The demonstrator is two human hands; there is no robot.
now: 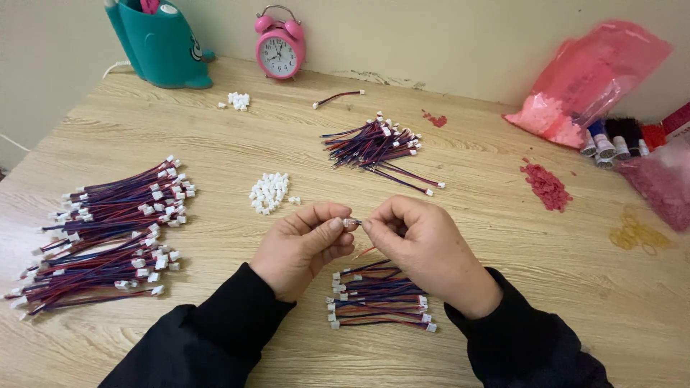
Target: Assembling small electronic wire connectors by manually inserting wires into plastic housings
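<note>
Desk (503,302): pale wood-grain, matt, smooth. Connector housings (269,192): white plastic, slight sheen. Wire bundles (108,237): plastic-insulated. Alarm clock (279,47): glossy pink. Bag (596,72): thin translucent pink plastic, crinkled. Sleeves (215,338): black matt cloth.

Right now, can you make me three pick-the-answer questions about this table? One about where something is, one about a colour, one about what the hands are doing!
1. Where is the clock?
A. at the back by the wall
B. under the hands
C. on the red bits

2. What colour is the clock?
A. green
B. pink
C. black

3. What are the left hand and right hand doing?
A. lying flat on the table
B. pinching a small piece between them
C. lifting the bag

Answers:
1 A, it stands against the wall beside the teal holder.
2 B, its case and bells are pink.
3 B, the fingertips of both meet on a tiny connector above a wire pile.
</note>
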